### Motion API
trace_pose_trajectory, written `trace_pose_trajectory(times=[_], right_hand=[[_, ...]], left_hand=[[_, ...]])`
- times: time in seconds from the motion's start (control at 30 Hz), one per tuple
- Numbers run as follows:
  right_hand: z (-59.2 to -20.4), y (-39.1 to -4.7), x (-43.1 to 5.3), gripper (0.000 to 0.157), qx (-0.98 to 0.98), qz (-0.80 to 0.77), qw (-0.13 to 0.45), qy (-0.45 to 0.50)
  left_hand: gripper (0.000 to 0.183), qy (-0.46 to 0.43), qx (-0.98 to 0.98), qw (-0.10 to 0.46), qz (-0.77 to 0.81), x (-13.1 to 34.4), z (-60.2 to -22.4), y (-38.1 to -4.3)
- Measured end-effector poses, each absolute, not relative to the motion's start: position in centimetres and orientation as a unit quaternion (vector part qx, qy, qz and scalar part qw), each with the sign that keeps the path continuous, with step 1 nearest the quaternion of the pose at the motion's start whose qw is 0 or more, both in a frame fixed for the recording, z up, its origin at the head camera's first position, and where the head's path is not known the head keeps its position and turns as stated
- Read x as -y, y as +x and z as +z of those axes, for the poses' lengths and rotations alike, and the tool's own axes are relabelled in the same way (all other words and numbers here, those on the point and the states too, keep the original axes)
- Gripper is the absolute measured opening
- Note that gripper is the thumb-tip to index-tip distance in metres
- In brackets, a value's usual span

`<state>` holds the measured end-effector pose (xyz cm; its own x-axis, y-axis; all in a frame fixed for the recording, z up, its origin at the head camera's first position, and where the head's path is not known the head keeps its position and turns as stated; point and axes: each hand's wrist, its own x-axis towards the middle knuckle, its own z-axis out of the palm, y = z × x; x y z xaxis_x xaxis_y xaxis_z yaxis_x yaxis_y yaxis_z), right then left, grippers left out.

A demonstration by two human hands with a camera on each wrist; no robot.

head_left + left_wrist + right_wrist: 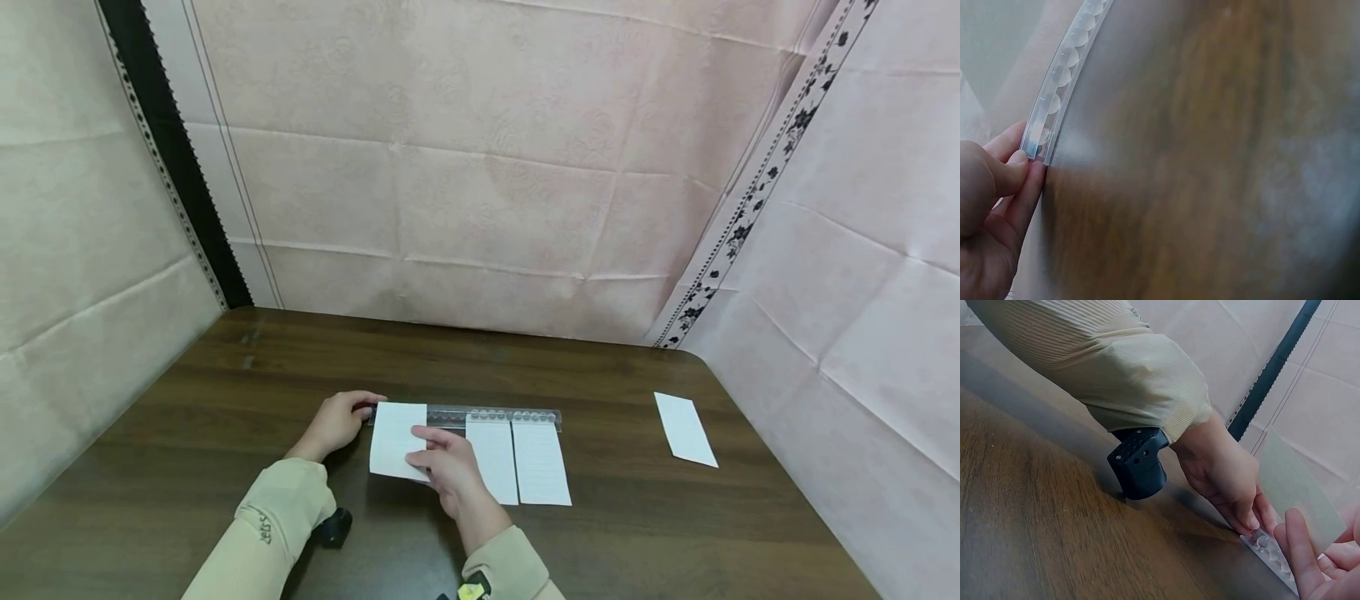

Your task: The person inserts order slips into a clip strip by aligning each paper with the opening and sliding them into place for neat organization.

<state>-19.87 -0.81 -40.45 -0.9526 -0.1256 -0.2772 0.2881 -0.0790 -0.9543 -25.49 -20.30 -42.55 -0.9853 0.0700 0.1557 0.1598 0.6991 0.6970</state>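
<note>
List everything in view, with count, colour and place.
Held card: one, white, over the strip's left part in the head view
Strip with round bumps: one, clear, behind the held card and lined cards
Lined cards: two, white, side by side along the strip
Loose card: one, white, table's right side
Table: one, brown, beneath everything
Cloth: count unclear, pale with black trim, left, back and right
Wrist device: one, black, at the left sleeve
Sleeves: two, beige, foreground
Left grip: one, bare, pinching the strip's end
Right grip: one, bare, holding the held card
</note>
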Motion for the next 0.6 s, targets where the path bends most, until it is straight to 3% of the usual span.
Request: trace_pose_trajectory(times=[0.6], right_hand=[[-41.37, -19.73, 1.23, 0.037, -0.666, -0.726, 0.154, 0.078]], left_hand=[[0.028, -0.061, 0.915, 0.053, -0.396, 20.27, -42.55, -25.4]])
